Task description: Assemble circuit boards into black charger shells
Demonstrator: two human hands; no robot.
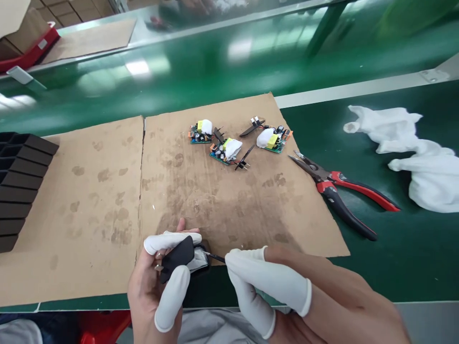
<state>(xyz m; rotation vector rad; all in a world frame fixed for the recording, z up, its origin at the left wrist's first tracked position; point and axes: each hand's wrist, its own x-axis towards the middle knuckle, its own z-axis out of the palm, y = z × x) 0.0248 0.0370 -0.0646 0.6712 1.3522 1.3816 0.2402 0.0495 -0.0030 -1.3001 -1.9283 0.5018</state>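
My left hand [154, 282], with white finger cots on its thumb and a finger, grips a small black plastic casing [178, 258]. A black plate with metal prongs covers part of it, and white material [199, 259] shows in the opening. My right hand [265, 286], also in finger cots, pinches a thin black tool [217, 258] with a slim metal tip. That tip reaches the white material at the casing's edge; its exact shape is too small to tell. Beyond both hands, three circuit boards [226, 150] carrying white blobs and black prong plates lie on cardboard.
Red-and-black long-nose pliers [330, 184] lie across the right edge of the cardboard sheet [107, 205]. Crumpled white cloths [433, 177] rest on the green table further right. A stack of black casings [25, 186] stands at left. Behind runs a shiny green surface [201, 71].
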